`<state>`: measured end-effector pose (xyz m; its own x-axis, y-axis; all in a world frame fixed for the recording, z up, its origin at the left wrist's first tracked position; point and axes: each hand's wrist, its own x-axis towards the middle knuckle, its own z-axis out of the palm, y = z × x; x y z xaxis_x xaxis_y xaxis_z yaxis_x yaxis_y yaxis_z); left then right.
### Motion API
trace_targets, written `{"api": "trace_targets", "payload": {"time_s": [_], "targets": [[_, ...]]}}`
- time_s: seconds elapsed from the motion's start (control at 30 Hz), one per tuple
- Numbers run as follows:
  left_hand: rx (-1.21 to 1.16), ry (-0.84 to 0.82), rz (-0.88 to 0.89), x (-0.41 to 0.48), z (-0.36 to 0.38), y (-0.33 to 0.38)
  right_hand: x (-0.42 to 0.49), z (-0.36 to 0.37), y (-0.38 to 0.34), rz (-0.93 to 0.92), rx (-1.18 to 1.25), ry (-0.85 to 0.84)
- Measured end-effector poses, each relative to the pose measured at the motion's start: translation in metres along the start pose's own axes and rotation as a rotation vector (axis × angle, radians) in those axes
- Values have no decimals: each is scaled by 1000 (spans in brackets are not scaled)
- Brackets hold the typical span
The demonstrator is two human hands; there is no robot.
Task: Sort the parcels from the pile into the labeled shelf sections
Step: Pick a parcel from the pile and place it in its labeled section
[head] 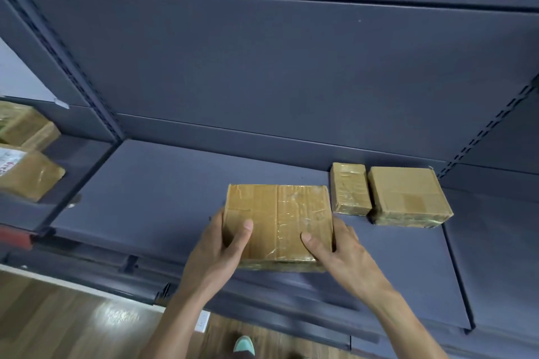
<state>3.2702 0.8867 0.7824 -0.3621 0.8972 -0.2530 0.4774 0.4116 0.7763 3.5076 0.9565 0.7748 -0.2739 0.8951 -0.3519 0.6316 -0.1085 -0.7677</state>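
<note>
Dark grey steel shelving fills my one head view, a deep flat shelf board (140, 183) running under a plain back panel, with wooden flooring (58, 318) below its front lip. On that board, toward the front, sits the flat square brown cardboard parcel wrapped in clear tape (277, 218). Both hands have it: the left hand (215, 253) grips its left side with the thumb laid on top, and the right hand (344, 251) grips its right side the same way. I cannot tell whether its underside is fully down on the board or just above it. Just beside its far right corner lies a small narrow taped parcel (350, 188), and touching or nearly touching that, a plain brown cardboard box (408, 195). I judge the step in hand to be setting this parcel into the section. To do it well I would slide it straight back and level, with the right fingers drawn clear before its right edge meets the narrow parcel, so nothing gets pinched or shoved. Open board lies to the left and behind, as far as the slotted upright post (87, 81); beyond that, the neighbouring bay holds more taped cardboard parcels (29, 175). A small white tag (202, 322) hangs on the front rail, too blurred to read.
</note>
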Motion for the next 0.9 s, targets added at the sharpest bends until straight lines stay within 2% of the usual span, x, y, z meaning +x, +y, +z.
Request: {"api": "trace_targets", "payload": {"time_s": [0.3, 0.47, 0.6, 0.9], "targets": [[48, -133, 2, 42, -18, -25, 17, 39, -5, 153, -13, 33], [10, -223, -31, 64, -26, -31, 24, 47, -11, 230, 33, 108], [-57, -289, 7, 73, -27, -34, 27, 52, -13, 305, 61, 157], [-126, -331, 151, 71, -34, -40, 15, 61, -22, 256, 103, 247]]}}
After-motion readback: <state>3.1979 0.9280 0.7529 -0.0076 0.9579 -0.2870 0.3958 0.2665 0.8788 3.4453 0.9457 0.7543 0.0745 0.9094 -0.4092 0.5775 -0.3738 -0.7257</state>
